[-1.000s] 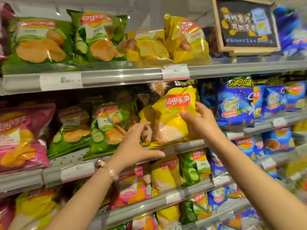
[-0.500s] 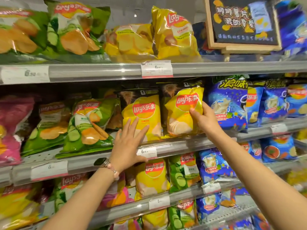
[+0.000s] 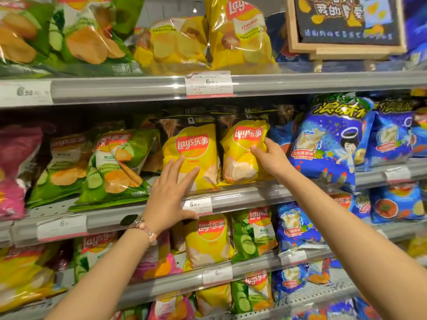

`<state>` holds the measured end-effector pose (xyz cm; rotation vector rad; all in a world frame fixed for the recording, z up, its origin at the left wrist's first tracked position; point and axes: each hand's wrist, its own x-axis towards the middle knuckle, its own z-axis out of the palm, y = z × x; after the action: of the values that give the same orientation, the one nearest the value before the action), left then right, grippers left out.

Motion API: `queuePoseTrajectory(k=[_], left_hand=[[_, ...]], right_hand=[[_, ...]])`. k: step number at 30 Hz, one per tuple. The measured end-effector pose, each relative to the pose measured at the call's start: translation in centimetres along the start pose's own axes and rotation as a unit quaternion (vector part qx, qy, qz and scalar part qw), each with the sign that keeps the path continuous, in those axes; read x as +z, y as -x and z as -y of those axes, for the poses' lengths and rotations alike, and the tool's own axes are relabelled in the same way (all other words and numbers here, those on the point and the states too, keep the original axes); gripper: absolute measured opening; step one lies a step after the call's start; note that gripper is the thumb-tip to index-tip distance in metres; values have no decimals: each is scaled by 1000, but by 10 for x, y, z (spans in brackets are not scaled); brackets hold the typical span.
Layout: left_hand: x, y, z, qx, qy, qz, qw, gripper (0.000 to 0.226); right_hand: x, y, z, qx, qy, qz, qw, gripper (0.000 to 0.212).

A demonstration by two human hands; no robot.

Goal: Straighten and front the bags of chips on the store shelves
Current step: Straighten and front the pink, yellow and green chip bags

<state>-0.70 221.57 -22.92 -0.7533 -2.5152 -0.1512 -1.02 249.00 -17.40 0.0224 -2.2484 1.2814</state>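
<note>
Bright, even store light falls from above – glare streaks the glossy yellow bags on the top shelf and the clear price rails. Shelf backs sit in shadow. Edges bow and smear (wide-angle lens), the left pink bag blurred.

Middle shelf: two upright yellow bags, two hands
</note>
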Motion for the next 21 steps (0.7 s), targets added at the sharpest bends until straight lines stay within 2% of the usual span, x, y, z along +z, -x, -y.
queuePoseTrajectory(k=[7, 21], left_hand=[[2, 0, 1, 0, -3, -2, 1000, 120], [0, 0, -4, -12, -2, 7, 1000, 118]], right_hand=[[4, 0, -9, -9, -38, 7, 999, 39], [12, -6, -26, -2, -45, -1, 999, 40]])
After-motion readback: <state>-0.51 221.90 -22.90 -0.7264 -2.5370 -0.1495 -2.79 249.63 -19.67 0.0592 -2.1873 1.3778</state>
